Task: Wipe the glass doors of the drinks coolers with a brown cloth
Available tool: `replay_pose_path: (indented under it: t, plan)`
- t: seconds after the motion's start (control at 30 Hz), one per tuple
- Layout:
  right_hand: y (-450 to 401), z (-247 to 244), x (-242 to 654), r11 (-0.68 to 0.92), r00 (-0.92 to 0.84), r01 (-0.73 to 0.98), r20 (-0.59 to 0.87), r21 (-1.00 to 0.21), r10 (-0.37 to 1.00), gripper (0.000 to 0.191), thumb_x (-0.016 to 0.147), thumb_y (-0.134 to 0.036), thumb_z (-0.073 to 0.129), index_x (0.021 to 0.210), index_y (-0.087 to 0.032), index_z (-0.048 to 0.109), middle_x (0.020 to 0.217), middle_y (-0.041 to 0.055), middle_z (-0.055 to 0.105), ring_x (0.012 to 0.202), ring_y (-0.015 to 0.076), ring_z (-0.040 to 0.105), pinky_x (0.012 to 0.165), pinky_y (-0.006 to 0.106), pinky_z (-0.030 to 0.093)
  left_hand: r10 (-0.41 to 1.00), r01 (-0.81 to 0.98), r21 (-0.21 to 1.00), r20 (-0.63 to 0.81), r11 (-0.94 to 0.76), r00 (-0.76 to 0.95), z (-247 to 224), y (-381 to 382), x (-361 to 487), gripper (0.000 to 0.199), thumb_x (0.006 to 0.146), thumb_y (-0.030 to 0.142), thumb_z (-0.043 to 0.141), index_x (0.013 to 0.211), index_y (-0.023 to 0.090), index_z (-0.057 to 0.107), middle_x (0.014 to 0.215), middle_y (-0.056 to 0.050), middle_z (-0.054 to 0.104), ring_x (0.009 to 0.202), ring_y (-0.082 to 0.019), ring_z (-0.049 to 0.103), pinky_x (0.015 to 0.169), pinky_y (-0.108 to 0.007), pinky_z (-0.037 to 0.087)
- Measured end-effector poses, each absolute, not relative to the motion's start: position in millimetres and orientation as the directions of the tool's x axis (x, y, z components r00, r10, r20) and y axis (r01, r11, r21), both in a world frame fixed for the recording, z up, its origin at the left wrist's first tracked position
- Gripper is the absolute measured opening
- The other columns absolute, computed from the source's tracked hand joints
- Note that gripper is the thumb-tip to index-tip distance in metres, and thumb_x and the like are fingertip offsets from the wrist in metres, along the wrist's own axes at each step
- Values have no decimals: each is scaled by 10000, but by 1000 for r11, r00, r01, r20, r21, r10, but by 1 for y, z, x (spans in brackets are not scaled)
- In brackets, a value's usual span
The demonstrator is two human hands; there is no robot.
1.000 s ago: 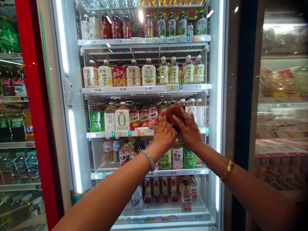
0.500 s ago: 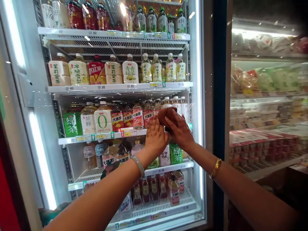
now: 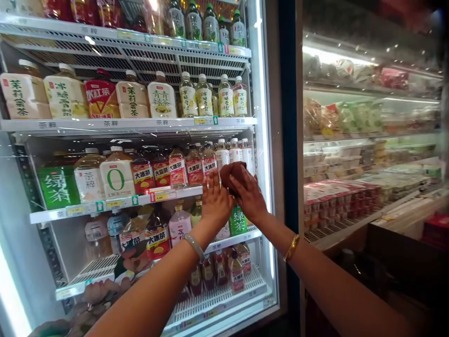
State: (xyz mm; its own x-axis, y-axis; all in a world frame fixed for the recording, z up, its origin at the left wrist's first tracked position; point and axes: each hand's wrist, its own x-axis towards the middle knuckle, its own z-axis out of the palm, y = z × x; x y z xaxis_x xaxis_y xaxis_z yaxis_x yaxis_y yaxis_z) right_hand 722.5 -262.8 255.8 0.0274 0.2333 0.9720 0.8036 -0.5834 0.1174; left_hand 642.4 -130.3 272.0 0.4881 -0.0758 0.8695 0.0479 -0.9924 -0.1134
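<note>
A brown cloth (image 3: 231, 175) lies bunched against the glass door of a drinks cooler, pressed there by my right hand (image 3: 250, 195). Bent fingers rest over the cloth's right part. Close beside it, my left hand (image 3: 216, 202) lies flat on the glass, palm forward and fingers stretched upward. Its thumb side is near the cloth; whether they touch is unclear. Behind the glass, white-labelled bottles (image 3: 234, 150) stand above the cloth. A green-labelled bottle (image 3: 238, 220) shows below my right hand.
Shelves of bottled drinks fill the cooler, among them a white-labelled jug (image 3: 117, 173) and a red-labelled one (image 3: 101, 96). The door frame (image 3: 277, 187) runs down the right side. Further right is another chilled display with stacked cups (image 3: 333, 199) and a dark box (image 3: 372, 252).
The view has swung right and nearer, so the shelves sit further left and look larger. Both hands and the cloth have moved slightly right and down against the bottles behind.
</note>
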Motion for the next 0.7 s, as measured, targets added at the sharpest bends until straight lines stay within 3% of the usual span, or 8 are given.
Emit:
replay_pose_path:
  t: [0.1,0.27,0.33,0.4,0.5,0.6,0.7]
  plan:
    - [-287,226,732,-597,42,793,967,120,249,580,957,-167,563,1510,-326,488,1669,99,324,1571,266,280,1288,626,208,-146,-7,-162,871,-987,470,267,-121,641,711,957,286,524,1595,38,328,1699,-214,80,1607,-311,5,1330,-545,85]
    - [-286,252,734,-590,227,790,974,-168,27,616,927,-135,550,1525,-268,479,1705,126,220,1585,285,236,1298,600,178,-45,-15,-43,906,-999,421,265,-140,652,777,955,265,489,1631,28,189,1706,-207,51,1615,-304,-11,1317,-585,-9]
    - [-269,266,724,-547,251,807,968,-221,-21,596,931,-129,527,1508,-278,505,1711,99,214,1593,268,205,1305,578,163,23,-11,29,918,-1000,395,262,-150,658,743,963,254,453,1624,18,210,1705,-207,79,1619,-306,8,1302,-615,-56]
    - [-256,262,713,-514,273,825,962,-234,1,606,926,-100,498,1488,-328,524,1712,55,228,1590,235,215,1310,570,133,55,-29,72,920,-997,389,254,-154,661,653,978,249,415,1589,31,341,1705,-186,133,1621,-300,30,1308,-607,-59]
    - [-254,226,705,-495,320,824,947,-275,6,642,912,-68,475,1466,-386,534,1703,11,259,1586,215,225,1305,598,94,-35,-106,11,906,-994,421,237,-149,661,587,997,279,401,1542,70,455,1695,-144,221,1622,-268,59,1334,-543,-22]
    - [-269,188,710,-498,378,791,924,-355,-57,689,876,-26,453,1456,-388,541,1697,15,265,1585,237,231,1285,650,88,-98,-156,-34,899,-987,426,222,-144,659,632,1013,314,409,1613,131,332,1701,-107,222,1623,-238,63,1339,-511,-13]
    - [-278,185,721,-467,433,749,880,-471,-194,679,859,-23,454,1437,-363,564,1699,36,240,1560,241,293,1285,625,165,-57,-153,7,910,-988,410,217,-148,658,663,1015,304,411,1644,182,239,1716,-75,177,1625,-230,40,1333,-503,-42]
